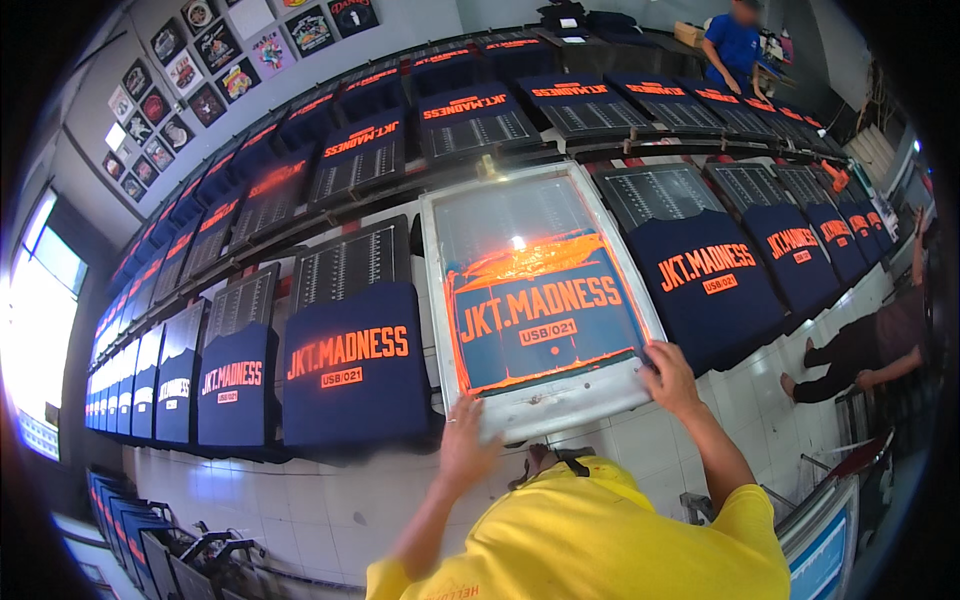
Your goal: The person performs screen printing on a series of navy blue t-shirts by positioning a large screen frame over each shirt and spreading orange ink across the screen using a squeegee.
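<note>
A silk-screen frame (434,300) with a pale, ink-smeared border lies over a printing board right in front of me. Orange ink (530,262) is heaped in a band across the far part of its mesh, and thin orange streaks run down the sides. Block lettering shows through the mesh over dark cloth. My left hand (467,445), slightly blurred, holds the near left corner of the frame. At the near right corner, my right hand (672,378) grips the edge with its fingers closed on the rim.
Navy T-shirts with orange lettering lie on boards both sides, like this left shirt (350,370) and right shirt (700,280). More rows stand behind a long rail. A person in blue (735,50) works at the far right; another person (870,345) is at the right edge.
</note>
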Motion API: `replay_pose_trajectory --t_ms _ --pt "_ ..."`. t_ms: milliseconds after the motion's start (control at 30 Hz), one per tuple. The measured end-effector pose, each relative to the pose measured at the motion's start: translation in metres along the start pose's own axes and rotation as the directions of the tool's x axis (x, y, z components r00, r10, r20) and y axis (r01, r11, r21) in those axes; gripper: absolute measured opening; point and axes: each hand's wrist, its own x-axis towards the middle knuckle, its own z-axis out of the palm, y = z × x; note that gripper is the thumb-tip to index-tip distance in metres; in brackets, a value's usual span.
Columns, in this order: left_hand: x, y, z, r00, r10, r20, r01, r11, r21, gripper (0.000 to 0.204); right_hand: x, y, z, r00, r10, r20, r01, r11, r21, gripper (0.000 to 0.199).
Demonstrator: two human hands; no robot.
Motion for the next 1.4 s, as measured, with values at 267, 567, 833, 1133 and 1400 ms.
replay_pose_trajectory --t_ms 267,567,833,1133,1400 --pt "-0.003 -0.097 0.037 0.862 -0.501 -0.075 0.475 0.852 -0.222 0.032 0.022 0.086 0.05 0.801 0.584 -0.135 -0.517 0.787 0.336 0.02" --pt "0.021 -0.118 0.03 0.772 -0.623 0.127 0.634 0.741 -0.22 0.029 0.025 0.097 0.061 0.725 0.677 -0.129 -0.573 0.696 0.432 0.015" --pt "0.025 -0.117 0.015 0.65 -0.678 0.342 0.692 0.344 -0.634 0.032 0.026 0.098 0.07 0.687 0.7 -0.197 -0.572 0.687 0.449 0.015" --pt "0.009 -0.121 0.028 0.682 -0.705 0.194 0.644 0.452 -0.617 0.033 0.044 0.073 0.055 0.598 0.801 -0.011 -0.759 0.571 0.313 0.037" --pt "0.018 -0.1 -0.002 0.697 -0.703 0.143 0.599 0.46 -0.656 0.028 0.041 0.063 0.052 0.559 0.827 -0.05 -0.78 0.546 0.305 0.034"
